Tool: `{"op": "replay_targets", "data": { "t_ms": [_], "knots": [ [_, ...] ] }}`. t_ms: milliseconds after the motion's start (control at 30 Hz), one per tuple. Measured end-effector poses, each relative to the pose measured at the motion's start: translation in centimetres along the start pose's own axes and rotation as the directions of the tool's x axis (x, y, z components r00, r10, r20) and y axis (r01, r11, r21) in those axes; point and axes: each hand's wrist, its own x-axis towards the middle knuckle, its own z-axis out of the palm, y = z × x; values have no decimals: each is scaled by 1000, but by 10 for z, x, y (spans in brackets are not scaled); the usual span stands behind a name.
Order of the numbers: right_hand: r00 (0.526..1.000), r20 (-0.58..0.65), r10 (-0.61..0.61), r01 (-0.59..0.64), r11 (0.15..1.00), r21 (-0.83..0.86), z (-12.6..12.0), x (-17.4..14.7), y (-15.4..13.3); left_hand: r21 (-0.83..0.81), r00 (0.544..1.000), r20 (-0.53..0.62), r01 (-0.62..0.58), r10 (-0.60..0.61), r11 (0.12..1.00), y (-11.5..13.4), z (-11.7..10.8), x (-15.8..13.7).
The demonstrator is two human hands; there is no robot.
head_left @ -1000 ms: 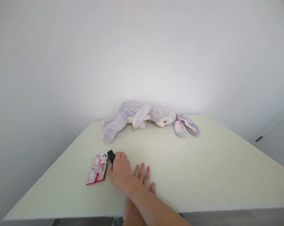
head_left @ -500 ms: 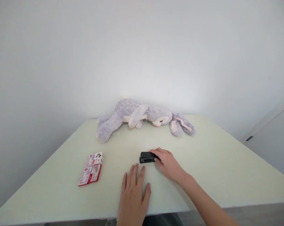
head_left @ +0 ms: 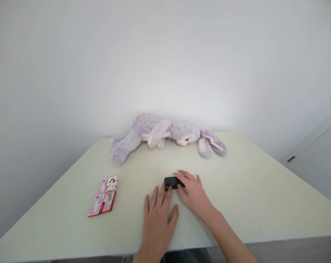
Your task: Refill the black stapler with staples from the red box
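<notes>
The right hand (head_left: 194,193) lay loosely spread over the right end of a small black box (head_left: 172,182), fingers resting on it rather than gripping, seemingly steadying it flat on the table (head_left: 250,204). The left hand (head_left: 157,219) lay flat and open, fingertips touching the box's near edge. Well left lay red packets (head_left: 105,196); a plush rabbit (head_left: 165,137) sprawled beyond.

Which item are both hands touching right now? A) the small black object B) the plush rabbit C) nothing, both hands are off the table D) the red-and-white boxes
A. The right hand has its fingers on the small black object, and the left hand lies flat on the table with its fingertips reaching that object; the plush rabbit and the red-and-white boxes lie apart from both hands.
</notes>
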Motion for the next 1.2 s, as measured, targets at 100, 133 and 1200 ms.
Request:
{"op": "replay_targets", "data": {
  "t_ms": [100,133,1200],
  "knots": [
    [997,-70,30,-32,999,-24,12,4,-19,6,1000,2,9,-9,1000,0,3,-2],
    [996,-85,23,-25,999,-23,18,5,-26,10,1000,6,9,-9,1000,0,4,-2],
    [829,-311,465,-11,569,822,14,22,-28,13,998,-55,39,-38,999,-1,2,-1]
  ]
}}
